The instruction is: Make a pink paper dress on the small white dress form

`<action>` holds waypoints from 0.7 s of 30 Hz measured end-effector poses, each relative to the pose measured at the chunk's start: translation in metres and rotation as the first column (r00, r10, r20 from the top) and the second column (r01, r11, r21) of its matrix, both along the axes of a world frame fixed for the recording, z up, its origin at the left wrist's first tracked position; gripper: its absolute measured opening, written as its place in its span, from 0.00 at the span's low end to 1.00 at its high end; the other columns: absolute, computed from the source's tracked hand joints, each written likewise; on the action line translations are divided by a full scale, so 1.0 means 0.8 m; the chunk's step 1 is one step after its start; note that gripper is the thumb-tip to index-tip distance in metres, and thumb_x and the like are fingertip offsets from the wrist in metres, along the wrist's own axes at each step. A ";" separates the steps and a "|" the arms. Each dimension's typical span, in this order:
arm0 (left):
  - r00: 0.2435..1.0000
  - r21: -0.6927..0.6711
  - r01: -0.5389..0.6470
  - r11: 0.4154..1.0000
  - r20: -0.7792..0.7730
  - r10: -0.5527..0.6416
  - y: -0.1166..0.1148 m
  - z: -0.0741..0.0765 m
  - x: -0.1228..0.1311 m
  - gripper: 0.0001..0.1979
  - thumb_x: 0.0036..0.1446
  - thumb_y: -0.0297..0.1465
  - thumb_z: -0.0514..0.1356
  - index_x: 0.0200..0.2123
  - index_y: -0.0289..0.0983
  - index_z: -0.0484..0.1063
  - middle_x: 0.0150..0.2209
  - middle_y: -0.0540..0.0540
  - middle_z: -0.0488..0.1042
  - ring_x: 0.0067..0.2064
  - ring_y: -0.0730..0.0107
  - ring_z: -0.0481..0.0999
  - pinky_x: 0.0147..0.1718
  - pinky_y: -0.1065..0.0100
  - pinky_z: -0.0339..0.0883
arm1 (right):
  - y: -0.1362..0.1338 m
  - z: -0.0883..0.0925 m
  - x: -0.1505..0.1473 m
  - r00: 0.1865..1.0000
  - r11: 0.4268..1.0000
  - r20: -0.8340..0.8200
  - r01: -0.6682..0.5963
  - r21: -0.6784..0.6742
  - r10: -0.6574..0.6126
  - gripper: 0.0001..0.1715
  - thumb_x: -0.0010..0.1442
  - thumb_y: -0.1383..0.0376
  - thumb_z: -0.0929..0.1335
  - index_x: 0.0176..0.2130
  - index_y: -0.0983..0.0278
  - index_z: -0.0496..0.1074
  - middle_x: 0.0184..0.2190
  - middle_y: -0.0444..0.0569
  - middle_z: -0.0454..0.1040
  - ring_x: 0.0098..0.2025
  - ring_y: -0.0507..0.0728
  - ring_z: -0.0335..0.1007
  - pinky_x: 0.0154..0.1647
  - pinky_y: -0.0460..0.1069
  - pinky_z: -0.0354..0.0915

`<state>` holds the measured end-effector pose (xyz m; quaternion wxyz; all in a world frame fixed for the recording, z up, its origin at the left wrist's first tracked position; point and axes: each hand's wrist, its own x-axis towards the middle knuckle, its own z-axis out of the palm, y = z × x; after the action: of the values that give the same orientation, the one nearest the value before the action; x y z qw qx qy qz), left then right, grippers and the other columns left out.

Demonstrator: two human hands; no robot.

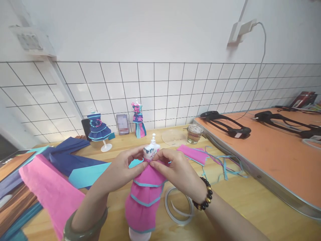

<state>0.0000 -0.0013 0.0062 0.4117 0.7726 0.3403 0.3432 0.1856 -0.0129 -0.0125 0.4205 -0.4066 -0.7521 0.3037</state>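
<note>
A small white dress form (149, 151) stands upright before me, wearing a tiered pink skirt (146, 194) edged in light blue. Around its waist both of my hands meet. My left hand (129, 162) pinches the top edge of the pink skirt between thumb and fingers. From the other side, my right hand (175, 167) pinches the same edge close to the left thumb. Blue marks show on the bare upper part of the form. Close by on the right lies a white roll of tape (167, 209), partly behind my right wrist.
Pink, navy and turquoise sheets (47, 187) spread over the left side. Two dressed miniature forms, one in blue (99, 129) and one in mixed colours (139, 122), stand near the tiled wall. A glass (195, 134), pink scrap (192, 154) and thin strips (228, 165) lie right, beside an orange board (276, 160).
</note>
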 end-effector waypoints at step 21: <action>0.995 -0.106 -0.078 0.991 0.053 0.084 0.005 -0.015 -0.003 0.32 0.58 0.35 0.57 0.64 0.42 0.49 0.30 0.52 0.67 0.37 0.70 0.69 0.42 0.64 0.65 | 0.006 -0.003 0.007 0.999 0.997 0.029 0.028 -0.074 -0.026 0.07 0.57 0.61 0.68 0.31 0.61 0.65 0.25 0.41 0.68 0.26 0.50 0.61 0.23 0.44 0.55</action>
<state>-0.0024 0.0023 -0.0056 0.4465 0.7256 0.3770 0.3633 0.1909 -0.0083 -0.0147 0.3985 -0.4363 -0.7406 0.3198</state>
